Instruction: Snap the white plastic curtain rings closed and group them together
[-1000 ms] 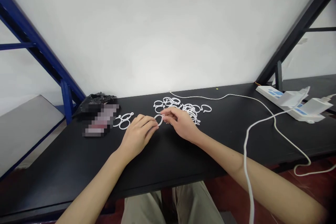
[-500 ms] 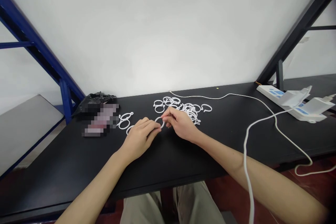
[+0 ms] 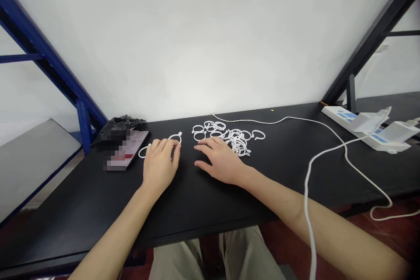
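Observation:
Between the thumb and fingers of my left hand [image 3: 159, 164] is a white curtain ring [image 3: 180, 138], its small knob pointing up and away from me. Another white ring [image 3: 141, 153] lies on the table just left of that hand, partly covered by it; anything under the palm is hidden. My right hand [image 3: 225, 162] is open and holds nothing, fingers spread toward the left just above the table. Behind its fingers and knuckles lies a loose pile of white curtain rings [image 3: 241, 143], partly hidden by the hand. A single ring [image 3: 258, 134] sits at the pile's right edge.
A phone [image 3: 136, 144] and a crumpled black plastic bag [image 3: 120, 124] lie at the left on the black table [image 3: 197, 210]. To the right is a white power strip [image 3: 364, 131] with plugs. A white cable [image 3: 308, 175] passes over my right forearm. A white wall stands behind.
My left hand has moved left, carrying the ring to the other rings near the phone. My right hand has let go of that ring and opened, staying near the pile.

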{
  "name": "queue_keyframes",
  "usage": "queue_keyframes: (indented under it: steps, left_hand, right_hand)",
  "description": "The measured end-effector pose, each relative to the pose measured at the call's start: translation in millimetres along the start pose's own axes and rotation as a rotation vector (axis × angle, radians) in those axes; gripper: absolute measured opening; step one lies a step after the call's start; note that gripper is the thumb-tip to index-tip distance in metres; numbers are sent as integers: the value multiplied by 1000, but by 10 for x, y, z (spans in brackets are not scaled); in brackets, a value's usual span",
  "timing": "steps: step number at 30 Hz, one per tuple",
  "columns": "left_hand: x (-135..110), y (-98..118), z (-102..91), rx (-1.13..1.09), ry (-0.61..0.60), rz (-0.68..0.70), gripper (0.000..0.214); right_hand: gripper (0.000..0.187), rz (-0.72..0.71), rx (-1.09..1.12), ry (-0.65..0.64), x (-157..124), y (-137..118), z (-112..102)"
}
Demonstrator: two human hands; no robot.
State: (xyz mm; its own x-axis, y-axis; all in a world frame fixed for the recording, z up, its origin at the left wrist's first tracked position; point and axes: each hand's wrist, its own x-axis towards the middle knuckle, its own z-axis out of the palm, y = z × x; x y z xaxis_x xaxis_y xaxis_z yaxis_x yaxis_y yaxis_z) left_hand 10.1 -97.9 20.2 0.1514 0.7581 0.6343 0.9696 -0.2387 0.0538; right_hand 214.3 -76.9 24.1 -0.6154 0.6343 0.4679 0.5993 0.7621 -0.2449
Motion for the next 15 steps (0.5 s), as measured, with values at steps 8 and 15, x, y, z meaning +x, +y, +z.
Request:
queue_keyframes:
  steps: [8, 15]
  left_hand:
    - [-18, -40, 75, 146, -254, -31, 23]
    - [-20, -80, 103, 166, -179, -90, 34]
  right_hand:
    - [17, 25, -157, -143, 5, 73, 51]
    - [25, 113, -229, -38, -1, 90, 60]
